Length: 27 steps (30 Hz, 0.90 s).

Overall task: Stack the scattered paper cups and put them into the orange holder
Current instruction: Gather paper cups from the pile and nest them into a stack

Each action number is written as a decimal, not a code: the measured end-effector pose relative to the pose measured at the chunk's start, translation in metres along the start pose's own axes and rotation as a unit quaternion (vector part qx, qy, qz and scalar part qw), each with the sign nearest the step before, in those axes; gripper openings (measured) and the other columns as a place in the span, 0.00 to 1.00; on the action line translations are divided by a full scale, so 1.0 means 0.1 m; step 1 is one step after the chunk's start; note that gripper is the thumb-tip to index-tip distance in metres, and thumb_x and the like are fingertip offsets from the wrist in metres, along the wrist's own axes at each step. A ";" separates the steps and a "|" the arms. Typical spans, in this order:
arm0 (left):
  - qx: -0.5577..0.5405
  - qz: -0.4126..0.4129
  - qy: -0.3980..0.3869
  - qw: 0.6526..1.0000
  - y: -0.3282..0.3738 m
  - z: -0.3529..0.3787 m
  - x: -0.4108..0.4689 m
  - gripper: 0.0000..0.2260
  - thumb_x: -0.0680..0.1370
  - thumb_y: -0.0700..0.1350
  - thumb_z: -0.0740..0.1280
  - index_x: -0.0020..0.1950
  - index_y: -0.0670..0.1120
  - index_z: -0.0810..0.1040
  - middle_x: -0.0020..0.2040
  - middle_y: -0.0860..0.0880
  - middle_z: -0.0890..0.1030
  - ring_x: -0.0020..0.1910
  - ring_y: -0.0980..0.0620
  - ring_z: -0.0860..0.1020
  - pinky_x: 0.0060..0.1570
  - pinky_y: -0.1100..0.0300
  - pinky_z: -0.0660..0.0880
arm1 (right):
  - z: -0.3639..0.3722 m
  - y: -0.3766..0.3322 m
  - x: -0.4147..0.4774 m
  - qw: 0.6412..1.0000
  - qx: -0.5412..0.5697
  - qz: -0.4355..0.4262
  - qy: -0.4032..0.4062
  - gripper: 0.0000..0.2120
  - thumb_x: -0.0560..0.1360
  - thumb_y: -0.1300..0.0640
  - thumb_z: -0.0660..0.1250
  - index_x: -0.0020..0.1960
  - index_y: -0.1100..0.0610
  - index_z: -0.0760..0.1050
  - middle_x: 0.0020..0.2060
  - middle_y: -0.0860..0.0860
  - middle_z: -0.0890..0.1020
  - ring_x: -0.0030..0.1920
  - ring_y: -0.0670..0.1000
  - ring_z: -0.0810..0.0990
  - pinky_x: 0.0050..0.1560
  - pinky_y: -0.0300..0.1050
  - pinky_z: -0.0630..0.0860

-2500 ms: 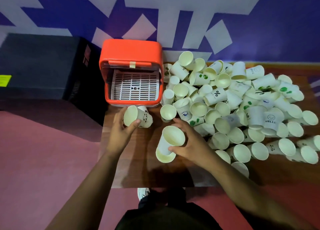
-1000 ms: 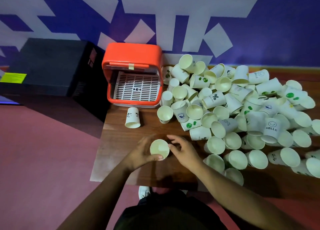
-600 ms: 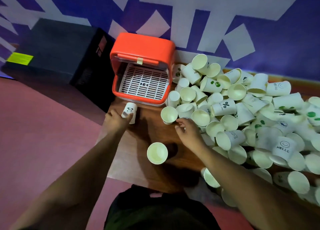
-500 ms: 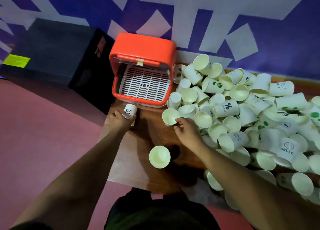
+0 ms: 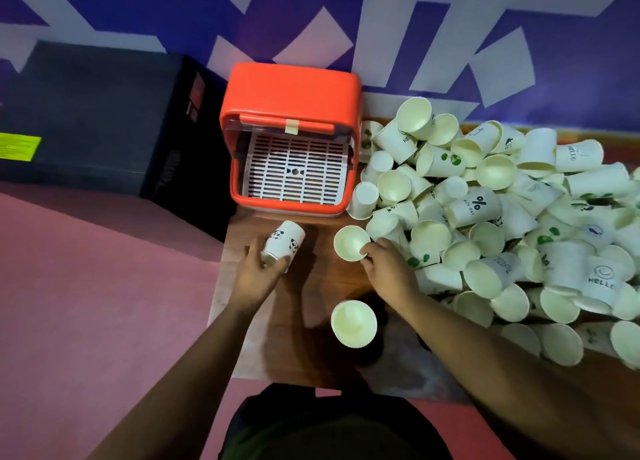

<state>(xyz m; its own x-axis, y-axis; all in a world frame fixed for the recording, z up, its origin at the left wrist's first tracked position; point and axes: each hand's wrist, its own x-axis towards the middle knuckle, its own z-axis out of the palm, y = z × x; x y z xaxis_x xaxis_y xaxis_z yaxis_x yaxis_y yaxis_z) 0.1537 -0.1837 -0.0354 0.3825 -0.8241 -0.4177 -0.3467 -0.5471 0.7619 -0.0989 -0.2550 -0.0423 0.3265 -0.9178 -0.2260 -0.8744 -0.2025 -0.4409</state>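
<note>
Head view: I am seeing two bare hands working cups on a wooden table in front of the orange holder.

The heap of paper cups is covering the table's right side, touching the holder's right wall. The holder is standing at the far left corner, its open front facing me and its white grid floor showing no cups. The left hand is curling thumb and fingers round the panda-print cup, which is tilting toward the holder. The right hand is pinching the rim of a plain cup at the heap's edge. An upright cup is standing alone between my forearms.
</note>
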 end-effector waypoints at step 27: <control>0.169 0.266 -0.217 0.924 0.29 0.57 -0.97 0.35 0.68 0.59 0.76 0.73 0.58 0.68 0.68 0.62 0.68 0.66 0.55 0.68 0.65 0.54 0.70 | -1.01 0.11 -0.86 0.938 0.327 0.078 0.084 0.10 0.71 0.59 0.75 0.35 0.48 0.79 0.58 0.47 0.76 0.58 0.42 0.76 0.57 0.42 0.73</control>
<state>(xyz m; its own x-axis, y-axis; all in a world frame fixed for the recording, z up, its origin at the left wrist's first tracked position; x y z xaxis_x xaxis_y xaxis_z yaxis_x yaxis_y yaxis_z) 0.0579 -0.1278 -0.0010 -0.2723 -0.9310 -0.2432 -0.6624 -0.0019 0.7491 -0.1732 -0.2128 0.0602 0.1038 -0.9710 -0.2152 -0.4808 0.1404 -0.8655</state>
